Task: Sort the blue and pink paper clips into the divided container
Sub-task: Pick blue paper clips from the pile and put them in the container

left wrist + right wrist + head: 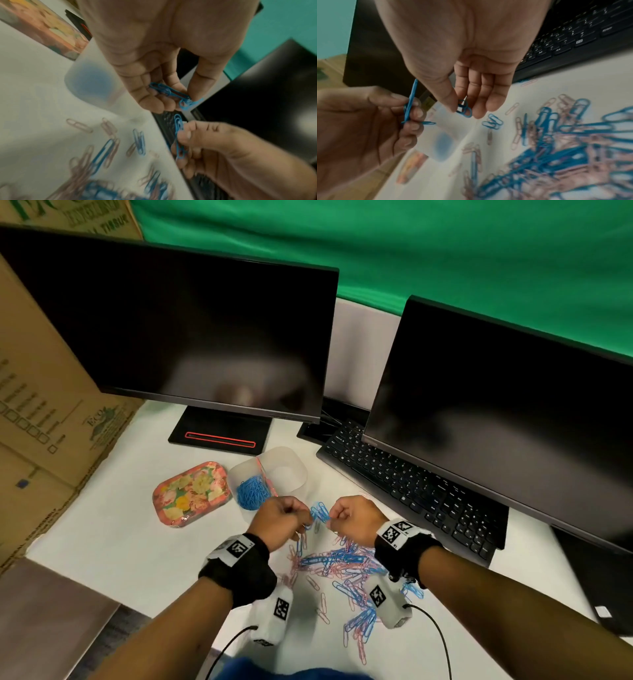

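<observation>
A heap of mixed blue and pink paper clips point(342, 563) lies on the white desk point(137, 542) under my wrists. Just above it my left hand point(294, 517) pinches a small bunch of blue clips point(169, 92) in curled fingers. My right hand point(337, 517) faces it and pinches more blue clips point(464, 108) between thumb and fingers. The two bunches point(320, 513) nearly meet between the hands. Beyond the left hand stands the translucent divided container point(291, 463). Its left compartment holds a mound of blue clips point(251, 491), and a few pink clips point(267, 479) lie along its divider.
A floral tin lid point(190, 493) lies left of the container. A black keyboard point(411, 487) and two dark monitors point(191, 337) stand behind and to the right. Cardboard boxes point(41, 405) wall the left side. Wrist cables point(442, 638) trail toward me.
</observation>
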A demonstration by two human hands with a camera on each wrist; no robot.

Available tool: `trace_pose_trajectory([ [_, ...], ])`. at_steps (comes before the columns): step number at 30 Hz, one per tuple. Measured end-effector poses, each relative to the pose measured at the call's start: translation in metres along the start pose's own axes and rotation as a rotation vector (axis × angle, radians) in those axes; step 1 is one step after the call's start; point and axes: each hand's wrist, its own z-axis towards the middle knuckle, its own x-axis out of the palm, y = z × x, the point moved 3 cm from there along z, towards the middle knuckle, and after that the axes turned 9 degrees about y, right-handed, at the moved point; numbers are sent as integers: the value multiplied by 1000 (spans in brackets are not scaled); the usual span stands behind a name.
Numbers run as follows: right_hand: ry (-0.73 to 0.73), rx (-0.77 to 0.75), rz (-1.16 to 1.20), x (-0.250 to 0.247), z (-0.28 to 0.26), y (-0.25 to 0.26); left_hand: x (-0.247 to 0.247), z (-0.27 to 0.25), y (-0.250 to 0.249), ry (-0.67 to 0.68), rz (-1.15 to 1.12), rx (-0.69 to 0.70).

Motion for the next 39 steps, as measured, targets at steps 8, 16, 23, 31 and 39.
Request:
trace_pose_trajectory([
  [8,78,-118,379,19,10,72,-71,-5,-31,-216,23,-21],
  [16,59,22,152,40,39,130,-91,17,-38,-180,855,-153],
  [23,-1,28,133,18,38,120,-86,26,-30,-50,1190,-169],
  [31,-80,154,114,-16,9,32,-64,21,-29,-175,1059,90],
  [39,-14,213,-340,1,-27,-34,3,31,15,63,1174,18],
])
